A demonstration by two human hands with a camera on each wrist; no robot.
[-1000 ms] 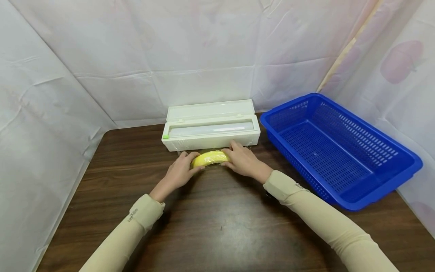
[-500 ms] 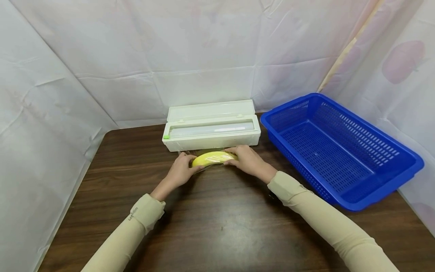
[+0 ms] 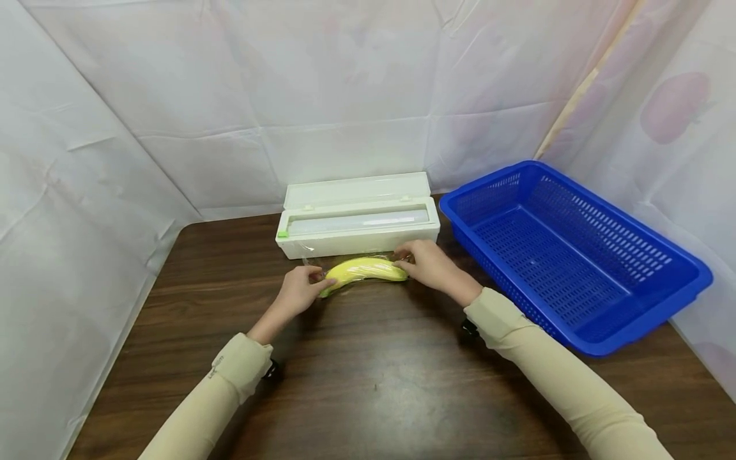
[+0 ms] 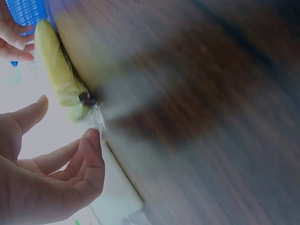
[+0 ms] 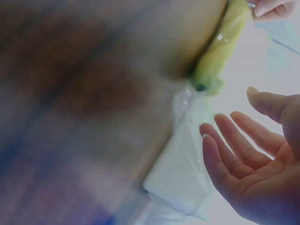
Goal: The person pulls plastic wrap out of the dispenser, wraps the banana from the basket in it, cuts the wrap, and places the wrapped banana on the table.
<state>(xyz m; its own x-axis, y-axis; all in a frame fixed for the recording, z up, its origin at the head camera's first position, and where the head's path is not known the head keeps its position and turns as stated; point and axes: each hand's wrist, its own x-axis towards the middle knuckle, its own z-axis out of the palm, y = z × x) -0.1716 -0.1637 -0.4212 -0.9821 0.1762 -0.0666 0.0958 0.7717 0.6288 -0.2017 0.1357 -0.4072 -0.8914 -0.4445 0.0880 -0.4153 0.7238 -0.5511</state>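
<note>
A yellow banana [image 3: 368,269] in clear cling film [image 4: 98,118] lies on the table before a white cling film box. In the head view my left hand [image 3: 300,287] is at its left end and my right hand [image 3: 428,265] at its right end. The left wrist view shows the left thumb [image 4: 33,114] apart from the bent fingers, whose tips are right at the loose film beyond the banana's dark tip. In the right wrist view the right hand's fingers are spread and relaxed, the thumb [image 5: 267,104] apart, with the banana's other end beyond them.
The white cling film box [image 3: 356,241] stands behind with its lid [image 3: 356,189] raised, a film roll [image 3: 359,222] inside and a green slider [image 3: 282,234] at its left. A blue basket [image 3: 494,255] stands at the right. White sheeting [image 3: 345,96] hangs round the dark wood table [image 3: 356,383].
Both hands had gripped the banana's ends. They have since loosened and drawn apart, the right hand moving rightward, so more of the banana shows between them.
</note>
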